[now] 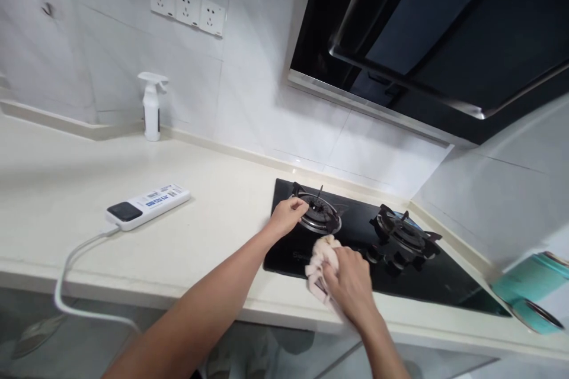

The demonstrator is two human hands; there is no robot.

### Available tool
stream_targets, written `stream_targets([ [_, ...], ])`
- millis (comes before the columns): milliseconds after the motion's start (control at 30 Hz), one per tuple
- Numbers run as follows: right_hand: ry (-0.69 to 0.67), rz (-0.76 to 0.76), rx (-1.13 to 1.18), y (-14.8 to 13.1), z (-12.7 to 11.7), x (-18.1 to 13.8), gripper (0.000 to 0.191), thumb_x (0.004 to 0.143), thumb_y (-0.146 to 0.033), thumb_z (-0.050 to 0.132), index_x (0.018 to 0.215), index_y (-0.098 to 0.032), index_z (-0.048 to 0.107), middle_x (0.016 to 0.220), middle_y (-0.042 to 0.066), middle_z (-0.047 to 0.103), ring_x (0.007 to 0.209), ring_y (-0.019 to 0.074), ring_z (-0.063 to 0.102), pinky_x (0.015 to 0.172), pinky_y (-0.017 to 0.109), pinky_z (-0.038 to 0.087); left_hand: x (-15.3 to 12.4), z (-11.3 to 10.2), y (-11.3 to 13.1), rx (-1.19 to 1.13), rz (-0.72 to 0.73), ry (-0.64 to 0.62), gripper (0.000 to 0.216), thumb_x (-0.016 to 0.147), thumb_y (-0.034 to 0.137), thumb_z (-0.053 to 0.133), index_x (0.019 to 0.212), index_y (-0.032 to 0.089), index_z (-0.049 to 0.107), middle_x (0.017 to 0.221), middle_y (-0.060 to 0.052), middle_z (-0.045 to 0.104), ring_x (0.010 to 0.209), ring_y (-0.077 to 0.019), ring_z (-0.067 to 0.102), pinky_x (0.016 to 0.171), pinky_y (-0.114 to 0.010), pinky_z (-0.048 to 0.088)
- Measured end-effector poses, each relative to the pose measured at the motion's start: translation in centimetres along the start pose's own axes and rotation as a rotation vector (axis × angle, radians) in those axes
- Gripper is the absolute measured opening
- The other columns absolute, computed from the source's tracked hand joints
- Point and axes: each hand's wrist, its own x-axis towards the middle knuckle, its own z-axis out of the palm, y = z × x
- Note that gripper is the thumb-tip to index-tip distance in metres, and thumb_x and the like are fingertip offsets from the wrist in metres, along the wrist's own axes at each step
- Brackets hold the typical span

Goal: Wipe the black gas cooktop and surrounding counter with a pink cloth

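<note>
Tabletop [222, 207]: cream, running left to right. Range hood [427, 23]: black, far right, overhead. Gas cooktop [444, 284]: black, right. Left burner [320, 213]: round, on cooktop's left end. Right hand [353, 275]: grip closed on cloth [318, 260]. Left hand [285, 217]: fingers drawn together at left burner; cannot tell whether grip holds anything. Cloth: pale pink, crumpled, at cooktop's near edge.

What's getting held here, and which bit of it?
A pale cloth, by a bunched-up part, in the right grip. The left grip is at the left burner; I can't tell if it's pinching anything.
</note>
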Motion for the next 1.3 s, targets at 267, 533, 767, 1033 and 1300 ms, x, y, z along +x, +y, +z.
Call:
stream_targets([
  [267,-0.148,-0.165,0.344,-7.3,1.2,8.1,0.031,0.095,-0.037,0.058,0.117,-0.015,0.061,0.117,0.015,0.065,0.110,0.0291,0.058,0.097,0.042,0.043,-0.1,-0.8,0.5,0.177,0.067,0.046,0.020,0.087,0.034,0.056,0.084,0.019,0.070,0.087,-0.003,0.070,0.086,-0.0180,0.065,0.080,-0.028,0.051],
  [533,0.094,0.026,1.010,1.9,2.4,6.0,0.034,0.098,-0.050,0.048,0.104,-0.021,0.063,0.103,0.010,0.071,0.096,0.0245,0.067,0.087,0.037,0.052,-2.3,0.1,1.1,0.449,0.140,-0.020,0.024,0.084,0.044,0.066,0.095,0.025,0.076,0.108,-0.007,0.068,0.109,-0.0278,0.061,0.104,-0.044,0.043],
  [767,0.124,-0.052,0.525,5.2,4.4,3.5,0.031,0.098,-0.041,0.043,0.095,-0.021,0.067,0.095,0.008,0.069,0.092,0.0255,0.064,0.087,0.039,0.047,-5.9,2.5,0.7,1.002,0.207,-0.314,0.060,0.080,0.070,0.065,0.128,0.035,0.070,0.143,-0.011,0.056,0.142,-0.0459,0.034,0.117,-0.070,0.016],
  [1033,0.107,-0.174,0.406,4.8,5.0,2.9,0.025,0.099,-0.031,0.045,0.091,-0.021,0.066,0.093,0.008,0.067,0.093,0.0264,0.060,0.087,0.041,0.046,-5.5,-2.7,-0.1,1.018,-0.096,-0.302,0.070,0.083,0.074,0.057,0.146,0.044,0.054,0.169,-0.008,0.028,0.154,-0.0518,0.011,0.115,-0.079,0.010],
  [1300,-0.124,-0.677,0.482,-3.2,-0.7,3.5,0.017,0.101,-0.021,0.050,0.091,-0.021,0.064,0.092,0.002,0.065,0.088,0.0181,0.057,0.083,0.035,0.040,-0.4,-6.1,-3.2,1.126,-0.091,-0.158,0.068,0.088,0.074,0.048,0.147,0.041,0.053,0.149,-0.014,0.050,0.132,-0.0439,0.045,0.110,-0.063,0.032],
])
